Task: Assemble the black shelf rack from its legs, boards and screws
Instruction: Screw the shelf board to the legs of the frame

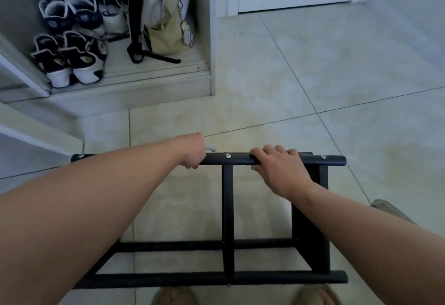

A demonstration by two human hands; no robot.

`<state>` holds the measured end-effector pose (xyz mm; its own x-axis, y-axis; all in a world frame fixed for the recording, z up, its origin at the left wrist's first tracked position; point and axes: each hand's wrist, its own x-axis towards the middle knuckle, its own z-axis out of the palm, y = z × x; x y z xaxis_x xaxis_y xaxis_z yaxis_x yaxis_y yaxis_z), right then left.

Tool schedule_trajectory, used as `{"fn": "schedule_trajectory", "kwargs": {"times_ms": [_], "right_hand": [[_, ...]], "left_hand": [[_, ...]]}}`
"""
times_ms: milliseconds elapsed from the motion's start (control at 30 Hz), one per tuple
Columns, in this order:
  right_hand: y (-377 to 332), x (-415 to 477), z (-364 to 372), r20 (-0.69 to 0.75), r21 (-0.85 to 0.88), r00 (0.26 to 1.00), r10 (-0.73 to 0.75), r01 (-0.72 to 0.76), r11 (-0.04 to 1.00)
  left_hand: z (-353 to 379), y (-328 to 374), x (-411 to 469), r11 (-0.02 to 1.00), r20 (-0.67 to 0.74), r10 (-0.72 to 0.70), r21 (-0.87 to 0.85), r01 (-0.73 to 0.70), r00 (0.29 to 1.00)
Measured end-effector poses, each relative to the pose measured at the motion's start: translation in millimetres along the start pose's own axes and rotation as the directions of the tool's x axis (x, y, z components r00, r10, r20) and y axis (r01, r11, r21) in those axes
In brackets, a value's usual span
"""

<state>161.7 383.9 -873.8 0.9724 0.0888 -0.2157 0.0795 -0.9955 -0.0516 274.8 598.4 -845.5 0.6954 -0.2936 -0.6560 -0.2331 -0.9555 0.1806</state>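
Both the left hand (pixel 192 152) and right hand (pixel 277 167) are grasping the black shelf rack (pixel 227 208) rail; moving it level is advisable.

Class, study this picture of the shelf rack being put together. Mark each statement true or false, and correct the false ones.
1. The left hand and the right hand both grip the top bar. True.
2. The rack lies in loose pieces on a table. False: its bars are joined, and it is on the tiled floor.
3. Several shoes sit in the cupboard. True.
4. The bag hangs from the rack. False: it is in the cupboard beside the shoes.
5. The top bar shows screw heads. True.
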Motion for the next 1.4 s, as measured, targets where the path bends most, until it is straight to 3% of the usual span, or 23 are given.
{"fn": "schedule_trajectory", "kwargs": {"times_ms": [33,133,267,367,567,700,1167,1233,1333,1400], "right_hand": [[-2.4,-5.6,-11.2,-0.015,-0.011,1.0,-0.014,0.014,1.0],[-11.4,-27.8,-38.2,-0.038,-0.054,0.998,-0.044,0.042,0.998],[-27.6,-66.9,-49.7,-0.017,-0.057,0.998,-0.069,0.068,0.996],[-38.4,-98.1,-45.4,-0.014,-0.029,0.998,-0.055,0.055,0.998],[-46.7,-152.5,-24.3,0.013,0.007,1.0,-0.028,0.028,1.0],[-49.7,-192.7,-2.5,0.046,0.021,0.999,0.01,-0.011,1.0],[-49.5,-239.3,-14.9,0.351,0.086,0.936,-0.021,-0.009,0.996],[-47.2,-235.3,-16.9,0.327,0.093,0.944,-0.046,0.016,0.996],[-49.0,-225.0,-18.3,0.115,0.109,0.985,-0.13,0.117,0.987],[-55.4,-212.5,-17.8,0.054,0.098,0.991,-0.126,0.121,0.988]], "left_hand": [[-6.8,1.2,-8.2,0.998,-0.033,-0.021,-0.066,0.019,0.999],[-21.4,4.3,-42.8,1.0,-0.09,-0.02,-0.021,0.019,0.996],[-15.6,9.7,-90.3,0.998,-0.065,-0.008,0.062,0.012,0.998],[6.3,11.2,-114.9,0.997,-0.089,-0.005,0.077,0.011,0.996],[79.7,9.9,-145.0,0.996,-0.277,-0.028,-0.091,0.002,0.96],[120.6,19.0,-169.3,0.994,-0.331,-0.017,-0.107,-0.02,0.944],[178.6,30.9,-219.3,0.977,-0.204,-0.022,-0.212,-0.022,0.979],[177.4,28.8,-217.0,0.974,-0.204,-0.023,-0.225,-0.024,0.979],[172.6,25.2,-211.9,0.964,-0.178,-0.033,-0.265,-0.015,0.984],[169.1,23.8,-208.6,0.962,-0.147,-0.036,-0.273,-0.005,0.989]]}}
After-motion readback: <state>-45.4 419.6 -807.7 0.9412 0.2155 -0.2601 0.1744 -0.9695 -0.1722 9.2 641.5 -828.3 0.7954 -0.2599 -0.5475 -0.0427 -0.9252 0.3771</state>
